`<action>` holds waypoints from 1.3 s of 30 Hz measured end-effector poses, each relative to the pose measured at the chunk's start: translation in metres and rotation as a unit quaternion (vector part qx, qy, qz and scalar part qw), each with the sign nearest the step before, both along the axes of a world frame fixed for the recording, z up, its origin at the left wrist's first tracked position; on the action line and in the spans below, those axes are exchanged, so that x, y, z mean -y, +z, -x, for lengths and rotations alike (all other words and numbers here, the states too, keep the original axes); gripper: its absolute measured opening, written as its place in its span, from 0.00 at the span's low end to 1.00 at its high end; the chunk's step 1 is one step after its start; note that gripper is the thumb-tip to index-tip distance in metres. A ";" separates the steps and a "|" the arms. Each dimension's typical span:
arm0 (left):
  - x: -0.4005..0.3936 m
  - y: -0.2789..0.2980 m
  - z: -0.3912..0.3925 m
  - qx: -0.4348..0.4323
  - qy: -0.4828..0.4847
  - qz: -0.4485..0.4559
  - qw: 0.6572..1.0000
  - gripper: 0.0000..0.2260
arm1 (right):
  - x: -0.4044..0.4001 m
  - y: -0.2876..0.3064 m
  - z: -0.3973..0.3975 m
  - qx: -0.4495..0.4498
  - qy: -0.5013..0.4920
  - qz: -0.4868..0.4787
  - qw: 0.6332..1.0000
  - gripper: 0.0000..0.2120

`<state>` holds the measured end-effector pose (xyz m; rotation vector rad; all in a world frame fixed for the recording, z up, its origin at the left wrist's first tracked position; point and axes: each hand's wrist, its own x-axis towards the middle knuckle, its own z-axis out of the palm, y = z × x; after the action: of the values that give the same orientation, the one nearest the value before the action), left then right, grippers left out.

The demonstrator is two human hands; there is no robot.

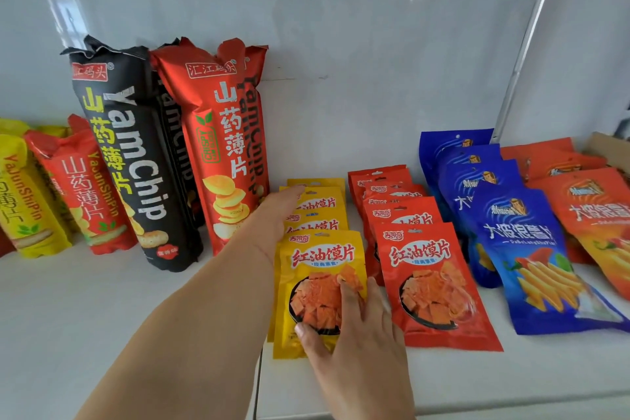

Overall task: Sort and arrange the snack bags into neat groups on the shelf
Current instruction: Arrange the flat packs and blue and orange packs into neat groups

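1. Right hand (354, 334) flat, fingers spread, pressing front yellow bag (318, 286).
2. Left hand (272, 215) straight-fingered against yellow row's (320, 204) far-left edge.
3. Risk: uneven push fans slick bags sideways.
4. Just right, red row (409, 232) could get nudged.
5. Left, tall chip bags (218, 147) might topple.

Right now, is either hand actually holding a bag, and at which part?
Neither grips one. The right hand rests spread fingers on the front yellow bag's lower half; the left hand lies flat along the yellow row's left edge.
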<state>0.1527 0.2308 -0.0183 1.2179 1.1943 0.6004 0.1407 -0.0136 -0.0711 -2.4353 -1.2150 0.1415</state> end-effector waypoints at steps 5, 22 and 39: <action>0.009 0.006 0.002 0.010 -0.012 -0.007 1.000 0.25 | 0.000 -0.001 -0.007 -0.030 0.013 0.010 0.999 0.45; 0.091 -0.041 0.066 0.052 -0.012 -0.109 0.993 0.24 | 0.009 -0.008 -0.001 -0.036 0.014 -0.133 0.990 0.34; 0.095 -0.053 0.056 -0.110 -0.049 -0.272 0.955 0.27 | -0.008 -0.013 -0.006 -0.017 -0.005 -0.041 0.999 0.34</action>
<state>0.0968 0.1357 -0.0717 1.8400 1.1796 0.7620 0.1471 -0.0055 -0.0841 -2.3589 -1.1696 0.1279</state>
